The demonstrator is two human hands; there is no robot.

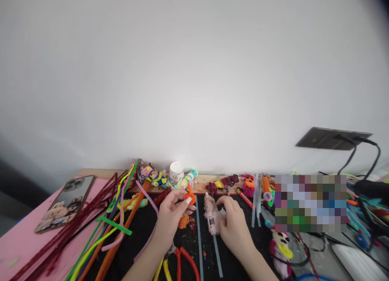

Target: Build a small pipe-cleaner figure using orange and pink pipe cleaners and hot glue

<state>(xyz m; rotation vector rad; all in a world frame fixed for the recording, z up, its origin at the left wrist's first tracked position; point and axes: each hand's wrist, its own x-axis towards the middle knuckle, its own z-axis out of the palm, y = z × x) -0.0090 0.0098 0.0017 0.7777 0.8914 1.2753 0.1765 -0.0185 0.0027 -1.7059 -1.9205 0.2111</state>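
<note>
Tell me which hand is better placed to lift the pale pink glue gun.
Probably the right hand: it is close beside the glue gun, while the left hand holds an orange piece.

A narrow lane runs over the mat [141, 228] between left hand [178, 208] and right hand [233, 222], with a glue stick [199, 232] and glue gun [210, 212] in it. Pliers [178, 264] crowd its near end, stems [108, 260] the left; the cup [176, 171] (short, but upright) obstructs the back.

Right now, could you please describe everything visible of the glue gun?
The glue gun looks like pale pink plastic, browned toward its nozzle, with a small dark mark. It is over the black mat, nozzle toward the wall; a bluish stick extends from its rear. The right hand curls at its side, grip unclear.
</note>
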